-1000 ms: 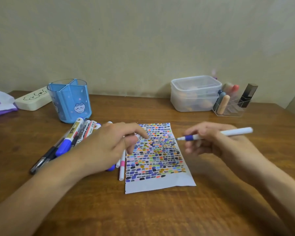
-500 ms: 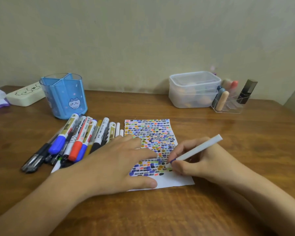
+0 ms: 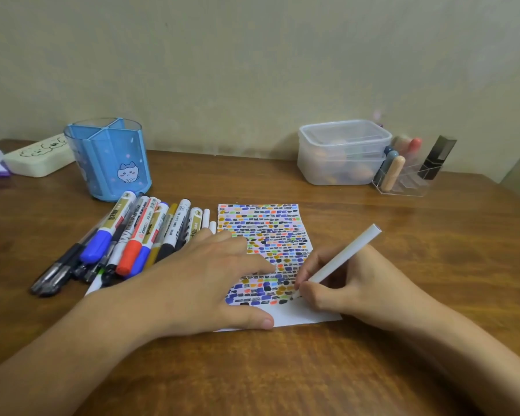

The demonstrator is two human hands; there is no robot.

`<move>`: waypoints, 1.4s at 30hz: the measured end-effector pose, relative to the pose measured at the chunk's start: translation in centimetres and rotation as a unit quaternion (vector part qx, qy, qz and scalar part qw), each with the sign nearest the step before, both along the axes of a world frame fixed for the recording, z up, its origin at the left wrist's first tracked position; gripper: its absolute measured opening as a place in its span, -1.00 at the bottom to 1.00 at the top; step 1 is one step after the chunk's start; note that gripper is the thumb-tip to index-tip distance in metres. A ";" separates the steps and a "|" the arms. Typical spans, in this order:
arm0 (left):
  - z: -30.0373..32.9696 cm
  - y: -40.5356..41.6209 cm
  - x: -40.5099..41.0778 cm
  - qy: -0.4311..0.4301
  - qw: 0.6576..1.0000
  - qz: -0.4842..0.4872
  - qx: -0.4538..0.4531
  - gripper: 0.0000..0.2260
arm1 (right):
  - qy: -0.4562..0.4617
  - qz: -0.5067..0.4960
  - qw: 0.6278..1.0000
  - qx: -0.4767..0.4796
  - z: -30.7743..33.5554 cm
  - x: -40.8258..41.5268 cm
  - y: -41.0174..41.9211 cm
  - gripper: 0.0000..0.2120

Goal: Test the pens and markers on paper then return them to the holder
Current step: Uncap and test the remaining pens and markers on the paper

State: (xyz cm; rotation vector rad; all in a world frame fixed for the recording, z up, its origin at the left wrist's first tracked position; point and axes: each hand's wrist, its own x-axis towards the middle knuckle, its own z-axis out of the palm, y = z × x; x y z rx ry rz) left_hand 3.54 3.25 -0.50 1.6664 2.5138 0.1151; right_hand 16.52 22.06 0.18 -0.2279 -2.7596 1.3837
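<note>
Paper [image 3: 264, 232] meets one white pen [image 3: 342, 256], two hands.

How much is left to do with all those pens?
Lots of testing looks done: the paper is nearly full of colour marks. Right now the right hand holds a white pen with its tip at the last row, while the left hand presses the paper flat. Still left: the pile of markers lies beside the blue holder, not in it.

Blue holder [image 3: 108, 163] with cat print, paper [image 3: 264, 235] covered in multicoloured dashes, white pen [image 3: 342, 256]
</note>
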 end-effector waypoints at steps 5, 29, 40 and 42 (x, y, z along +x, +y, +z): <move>0.0 0.0 0.0 -0.006 1.000 0.001 0.005 -0.34 | 0.000 0.011 1.000 0.002 -0.1 -0.1 -0.1 -0.87; 0.1 -0.1 0.1 -0.003 1.000 0.001 0.004 -0.35 | 0.004 0.015 1.000 0.012 -0.1 -0.2 -0.1 -0.87; 0.0 -0.1 0.0 -0.014 1.000 -0.001 0.007 -0.35 | 0.006 0.015 1.000 0.024 -0.3 -0.3 0.1 -0.90; 0.0 -0.1 0.1 -0.014 1.000 0.000 0.011 -0.36 | 0.009 0.014 1.000 0.022 -0.2 -0.3 0.2 -0.89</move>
